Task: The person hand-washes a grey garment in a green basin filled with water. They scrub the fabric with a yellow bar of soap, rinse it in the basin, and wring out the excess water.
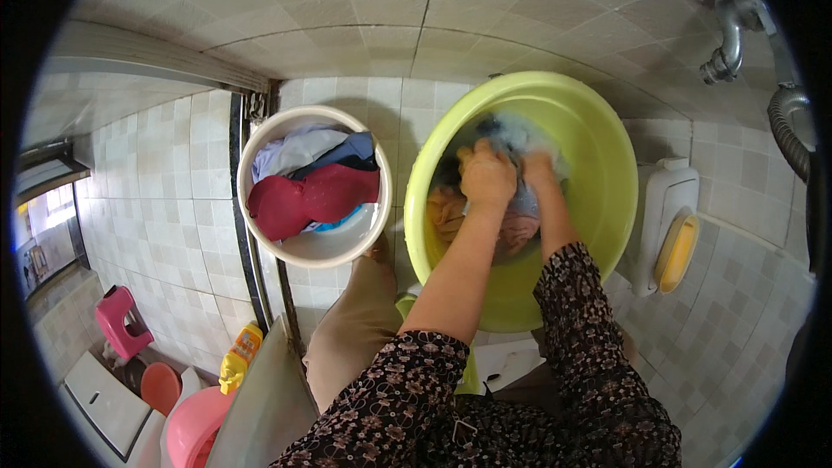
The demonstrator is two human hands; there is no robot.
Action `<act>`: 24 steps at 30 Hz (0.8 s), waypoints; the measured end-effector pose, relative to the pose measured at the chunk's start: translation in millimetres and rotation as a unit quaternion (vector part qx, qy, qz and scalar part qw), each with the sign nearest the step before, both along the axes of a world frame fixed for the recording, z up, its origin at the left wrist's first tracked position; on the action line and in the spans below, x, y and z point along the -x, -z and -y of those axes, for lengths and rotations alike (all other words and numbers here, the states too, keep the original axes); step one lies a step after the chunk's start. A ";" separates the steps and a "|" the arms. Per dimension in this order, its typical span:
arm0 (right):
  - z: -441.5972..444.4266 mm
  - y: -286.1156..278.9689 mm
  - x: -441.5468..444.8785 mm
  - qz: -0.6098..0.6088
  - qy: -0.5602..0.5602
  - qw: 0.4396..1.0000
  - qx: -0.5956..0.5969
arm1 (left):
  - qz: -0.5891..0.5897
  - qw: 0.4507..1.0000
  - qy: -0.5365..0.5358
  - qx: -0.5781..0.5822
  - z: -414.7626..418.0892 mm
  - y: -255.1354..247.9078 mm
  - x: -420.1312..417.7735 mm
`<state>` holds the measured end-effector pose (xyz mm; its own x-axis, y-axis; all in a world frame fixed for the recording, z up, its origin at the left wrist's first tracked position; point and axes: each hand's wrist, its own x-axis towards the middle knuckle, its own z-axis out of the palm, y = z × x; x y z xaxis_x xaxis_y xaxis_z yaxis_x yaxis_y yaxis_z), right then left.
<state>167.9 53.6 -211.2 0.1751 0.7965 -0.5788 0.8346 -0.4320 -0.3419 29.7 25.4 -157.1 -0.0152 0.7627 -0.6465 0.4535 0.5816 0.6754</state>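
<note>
Both of my hands are down inside a large yellow-green plastic basin (601,143), among wet laundry and suds. My left hand (489,172) is curled over a wet dark garment (487,125), knuckles up. Close to its right, my right hand (539,166) is closed on the same bunched wet cloth; motion blurs it and its fingertips are hidden. White foam (530,133) covers part of the cloth. Peach-coloured fabric (445,211) and a pinkish garment (520,231) lie nearer me in the basin, partly behind my left forearm.
Left of the basin stands a white tub (312,259) holding a dark red bra (312,198) and other clothes. A metal tap (728,52) juts from the wall at upper right. A white plastic container (663,227) stands right; a yellow bottle (240,357) stands past the doorway.
</note>
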 end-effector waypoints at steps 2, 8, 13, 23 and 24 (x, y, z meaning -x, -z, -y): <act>-4.2 -43.2 34.1 -0.192 0.371 0.902 -0.112 | 0.083 0.992 -0.081 0.043 0.6 42.3 -2.7; 31.0 -120.8 65.0 -0.245 0.154 0.949 -0.121 | 0.454 0.807 -0.328 0.187 -16.7 46.3 -4.0; 72.2 -164.4 102.9 -0.191 0.004 0.950 -0.246 | 0.494 0.806 -0.308 0.104 -26.0 63.8 21.7; 30.3 -123.9 13.5 0.063 -0.105 0.936 -0.330 | 0.308 0.909 -0.252 0.122 -3.7 -62.5 11.9; 42.3 -136.4 18.6 0.050 -0.114 0.930 -0.345 | 0.275 0.926 -0.239 0.098 -5.2 -52.0 14.8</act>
<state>149.3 11.3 -74.8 -0.0179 0.9954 0.0941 0.9201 0.0532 -0.3881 14.9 30.6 -105.1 0.0523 0.6205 -0.7825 -0.2691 0.7633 0.5873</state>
